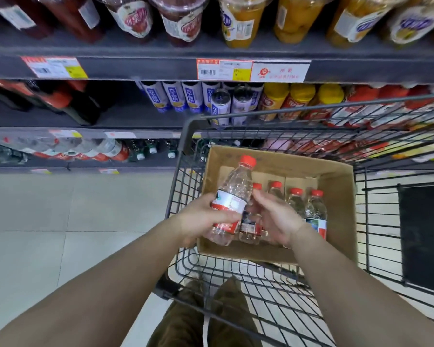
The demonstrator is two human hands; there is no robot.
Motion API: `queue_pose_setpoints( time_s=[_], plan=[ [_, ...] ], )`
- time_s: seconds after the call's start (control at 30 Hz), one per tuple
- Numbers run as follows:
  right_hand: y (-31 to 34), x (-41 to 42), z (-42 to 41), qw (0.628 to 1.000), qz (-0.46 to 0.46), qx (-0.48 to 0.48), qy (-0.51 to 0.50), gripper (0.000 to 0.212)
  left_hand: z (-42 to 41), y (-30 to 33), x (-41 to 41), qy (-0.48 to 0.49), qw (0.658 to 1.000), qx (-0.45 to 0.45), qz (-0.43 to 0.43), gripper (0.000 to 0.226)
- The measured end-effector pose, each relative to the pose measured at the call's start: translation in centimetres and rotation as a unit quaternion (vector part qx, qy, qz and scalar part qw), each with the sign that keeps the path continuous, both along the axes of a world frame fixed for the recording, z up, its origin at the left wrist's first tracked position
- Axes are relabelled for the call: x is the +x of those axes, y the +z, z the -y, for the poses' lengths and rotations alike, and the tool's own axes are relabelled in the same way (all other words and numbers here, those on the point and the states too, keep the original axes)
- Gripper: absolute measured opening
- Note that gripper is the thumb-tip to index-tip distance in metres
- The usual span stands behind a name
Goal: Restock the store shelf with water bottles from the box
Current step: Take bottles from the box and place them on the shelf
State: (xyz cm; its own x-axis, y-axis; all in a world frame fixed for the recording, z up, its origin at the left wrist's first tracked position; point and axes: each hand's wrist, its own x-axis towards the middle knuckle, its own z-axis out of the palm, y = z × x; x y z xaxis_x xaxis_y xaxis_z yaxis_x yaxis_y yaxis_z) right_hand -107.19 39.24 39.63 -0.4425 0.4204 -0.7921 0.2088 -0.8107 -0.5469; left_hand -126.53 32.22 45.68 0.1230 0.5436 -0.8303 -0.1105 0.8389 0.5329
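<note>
A cardboard box (336,196) sits in a black wire shopping cart (386,221) and holds several clear water bottles (313,211) with red caps. My left hand (201,219) grips one water bottle (232,194) around its label, tilted, lifted above the box's left side. My right hand (273,216) reaches into the box beside it, fingers curled on another bottle (251,229) that stands in the box. Matching red-labelled water bottles (95,149) lie on the lowest shelf at the left.
The shelving (161,68) ahead carries jars of fruit on top, cans (221,106) and yellow-capped bottles in the middle row. Green-capped bottles (150,149) stand beside the water on the low shelf. Pale tiled floor (60,221) lies to the left of the cart.
</note>
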Motion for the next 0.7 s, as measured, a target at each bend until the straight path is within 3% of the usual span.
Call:
queue_pose_setpoints(
  time_s=[0.07,0.1,0.13,0.23,0.3,0.43,0.57,0.7],
  plan=[
    [-1.2,0.5,-0.8,0.987,0.122,0.017,-0.102,0.03,0.4,-0.8,-0.4,0.008,1.0,0.004,-0.022,0.076],
    [-1.6,0.3,-1.1,0.977,0.175,0.037,-0.118,0.015,0.8,-1.1,-0.6,0.015,0.999,0.002,-0.036,0.074],
    [-2.1,-0.2,-1.1,0.969,0.223,0.067,-0.082,0.015,1.1,-1.3,-0.8,0.017,0.999,0.0,-0.048,0.072],
    [-3.4,-3.0,-0.3,0.928,0.319,0.143,0.131,0.038,2.0,-1.8,-1.0,0.024,0.997,-0.013,-0.07,0.069],
    [-4.8,-4.7,0.8,0.915,0.336,0.128,0.184,0.044,2.5,-2.1,-0.9,0.034,0.997,-0.015,-0.072,0.066],
    [-6.5,-6.8,2.2,0.917,0.354,0.115,0.144,0.045,2.5,-2.6,-0.7,0.057,0.996,-0.011,-0.074,0.05],
    [-7.6,-8.0,2.7,0.903,0.381,0.127,0.156,0.064,2.1,-3.2,-1.1,0.105,0.993,-0.014,-0.056,0.055],
    [-8.8,-8.7,3.1,0.934,0.327,0.101,0.104,0.077,2.3,-3.6,-1.2,0.099,0.993,-0.013,-0.054,0.045]
  ],
)
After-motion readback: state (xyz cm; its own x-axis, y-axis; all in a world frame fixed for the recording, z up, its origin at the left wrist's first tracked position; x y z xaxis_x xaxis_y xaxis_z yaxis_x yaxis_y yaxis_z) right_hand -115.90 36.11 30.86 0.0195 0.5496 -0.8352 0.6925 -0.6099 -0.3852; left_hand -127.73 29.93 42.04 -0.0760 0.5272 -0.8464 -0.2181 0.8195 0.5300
